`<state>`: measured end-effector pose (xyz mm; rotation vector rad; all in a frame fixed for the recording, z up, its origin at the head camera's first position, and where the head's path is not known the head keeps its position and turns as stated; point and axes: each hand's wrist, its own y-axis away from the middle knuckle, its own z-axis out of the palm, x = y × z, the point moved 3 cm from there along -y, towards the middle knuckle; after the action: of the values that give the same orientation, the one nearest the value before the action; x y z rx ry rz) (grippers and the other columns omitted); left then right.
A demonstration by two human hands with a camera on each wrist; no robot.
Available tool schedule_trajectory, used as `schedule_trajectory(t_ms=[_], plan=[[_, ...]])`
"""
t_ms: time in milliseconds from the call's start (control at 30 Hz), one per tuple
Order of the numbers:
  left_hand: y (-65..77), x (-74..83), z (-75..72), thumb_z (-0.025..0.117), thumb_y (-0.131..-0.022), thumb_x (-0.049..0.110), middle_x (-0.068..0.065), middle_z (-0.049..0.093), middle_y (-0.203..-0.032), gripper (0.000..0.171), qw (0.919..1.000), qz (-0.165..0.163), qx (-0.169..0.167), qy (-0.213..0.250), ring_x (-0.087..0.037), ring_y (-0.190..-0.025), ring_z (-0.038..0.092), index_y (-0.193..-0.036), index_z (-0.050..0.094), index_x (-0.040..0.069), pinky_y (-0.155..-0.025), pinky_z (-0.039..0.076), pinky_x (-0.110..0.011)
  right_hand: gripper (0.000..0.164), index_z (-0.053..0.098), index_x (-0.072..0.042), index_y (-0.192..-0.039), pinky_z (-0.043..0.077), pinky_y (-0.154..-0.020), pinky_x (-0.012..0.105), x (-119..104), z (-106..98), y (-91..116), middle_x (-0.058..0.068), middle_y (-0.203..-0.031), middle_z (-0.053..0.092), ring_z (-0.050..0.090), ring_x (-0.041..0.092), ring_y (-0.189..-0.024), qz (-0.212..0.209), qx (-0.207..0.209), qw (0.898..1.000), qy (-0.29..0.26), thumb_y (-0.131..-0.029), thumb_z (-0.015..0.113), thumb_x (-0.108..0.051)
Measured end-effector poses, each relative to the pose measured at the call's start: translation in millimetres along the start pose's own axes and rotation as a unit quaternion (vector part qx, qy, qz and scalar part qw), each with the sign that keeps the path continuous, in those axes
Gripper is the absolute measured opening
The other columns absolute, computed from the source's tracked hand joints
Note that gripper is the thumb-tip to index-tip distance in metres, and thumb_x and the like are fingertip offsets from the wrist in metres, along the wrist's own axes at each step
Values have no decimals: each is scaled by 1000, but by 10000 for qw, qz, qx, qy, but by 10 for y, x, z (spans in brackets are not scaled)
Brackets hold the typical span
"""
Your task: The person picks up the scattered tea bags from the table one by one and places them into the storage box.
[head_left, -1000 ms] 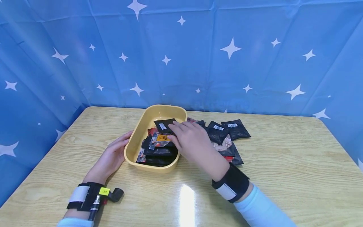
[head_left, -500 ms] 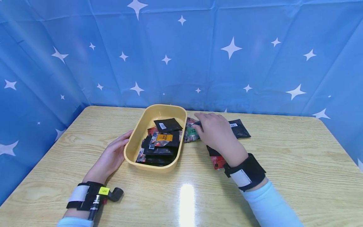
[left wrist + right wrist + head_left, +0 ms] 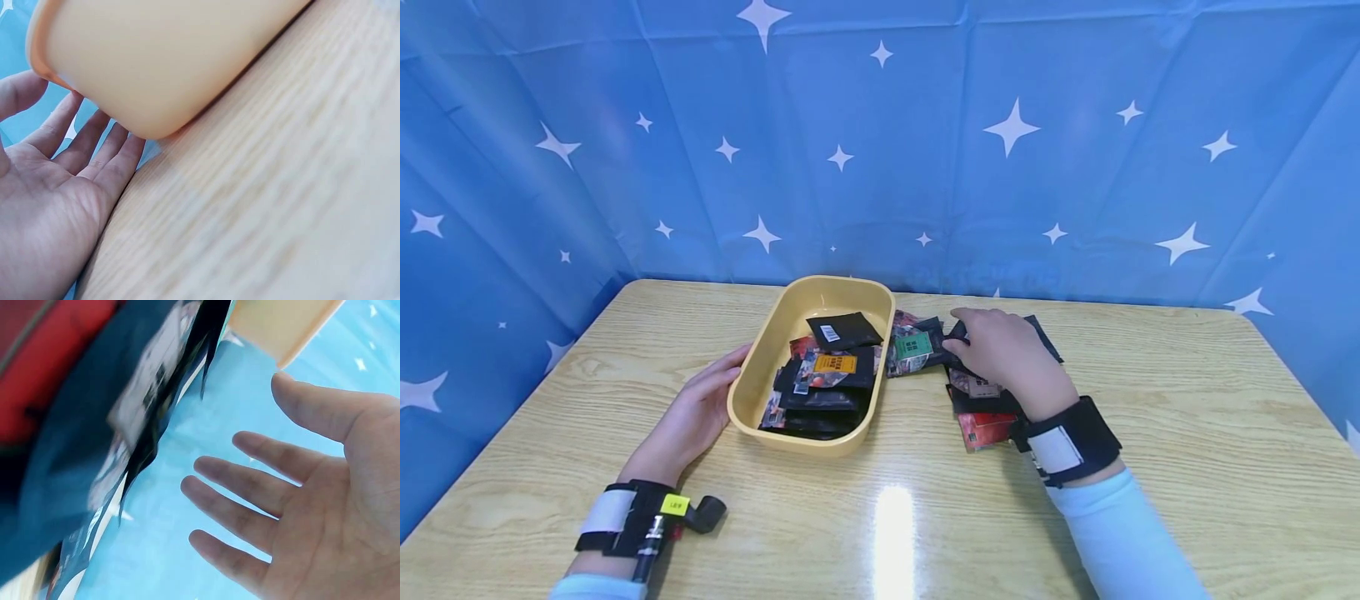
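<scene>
A yellow plastic box (image 3: 820,447) stands left of centre on the table, holding several black sachets. On top of them lie one with an orange label (image 3: 835,363) and a plain black one with a barcode (image 3: 850,331). My left hand (image 3: 700,408) rests against the box's left side; its fingertips (image 3: 75,100) touch the wall, fingers lightly bent. My right hand (image 3: 1003,354) hovers close over a pile of sachets right of the box. In the right wrist view its fingers (image 3: 231,512) are spread and apart from the sachets, with nothing between them.
Beside the box's right wall lies a sachet with a green label (image 3: 912,347). A red sachet (image 3: 987,430) pokes out under the pile's near edge. Behind the wooden table (image 3: 1187,433) hangs a blue star-patterned cloth (image 3: 880,192).
My right hand has let go of the black sachet in the box and moved right, over the loose pile. The left hand has stayed at the box.
</scene>
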<state>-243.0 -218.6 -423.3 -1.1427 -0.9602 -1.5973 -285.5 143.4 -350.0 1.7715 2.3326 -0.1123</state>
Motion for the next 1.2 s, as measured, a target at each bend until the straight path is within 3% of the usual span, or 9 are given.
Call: schedule_trajectory(t_ms=[133,300,500,700,800,900,933,1067,1200], plan=[[1,1,0,40,-107,19,2,39,-146,53,10000,-13,-16,10,-4,-125,48,-157,25,6,-103,41,-19,60,44,-3,-148,49,-91,54,97,-2,3,21,-132,60,61,36,-111,195,-207,9995,-156,-99,62,-33],[0,-4,-6,41,-107,20,0,37,-149,55,10000,-23,-44,16,-4,-126,48,-157,24,5,-103,41,-19,69,39,-2,-150,44,-98,59,169,39,5,23,-139,53,52,41,-124,418,-762,9954,-415,-95,66,-35],[5,-9,-9,41,-107,19,2,40,-145,53,10000,13,-53,33,-5,-125,48,-157,26,6,-103,41,-20,79,38,2,-150,43,-100,58,184,108,1,23,-140,52,51,40,-125,530,-1211,9905,-386,-91,71,-39],[1,-15,-13,41,-107,19,1,39,-147,53,10000,3,-63,66,-5,-125,49,-157,26,6,-103,41,-20,64,48,1,-142,47,-93,55,179,124,-5,19,-127,61,59,33,-110,536,-1219,9904,-382,-93,69,-34],[-2,-13,-22,41,-107,20,-1,36,-150,53,9999,-14,-62,99,-4,-125,49,-157,26,7,-103,41,-20,54,48,1,-143,49,-74,43,173,105,-6,14,-104,66,61,24,-81,563,-1281,9892,-441,-98,59,-27],[-7,-11,-24,42,-107,20,-1,34,-151,53,9999,-17,-23,98,-3,-125,49,-157,27,8,-103,41,-19,50,46,0,-146,44,-64,37,163,78,-2,12,-100,64,55,20,-69,613,-1253,9893,-426,-100,49,-20],[-8,-10,-21,43,-107,20,-1,35,-151,54,10000,-10,-18,76,-3,-125,49,-157,27,7,-103,41,-19,49,46,-1,-145,42,-62,36,164,70,1,11,-98,63,53,20,-67,634,-1215,9898,-390,-100,47,-19],[-4,-5,-12,43,-107,20,1,38,-148,54,10000,39,-41,18,-4,-126,48,-157,26,6,-103,41,-20,45,49,0,-143,46,-68,40,180,45,8,17,-113,64,57,25,-80,643,-969,9931,-133,-100,44,-13],[-3,0,-9,42,-107,20,0,37,-149,55,10000,38,-40,30,-4,-126,48,-157,24,5,-103,41,-19,37,58,1,-132,49,-66,42,195,-4,18,19,-110,66,58,26,-80,545,-632,9965,84,-100,42,-8]])
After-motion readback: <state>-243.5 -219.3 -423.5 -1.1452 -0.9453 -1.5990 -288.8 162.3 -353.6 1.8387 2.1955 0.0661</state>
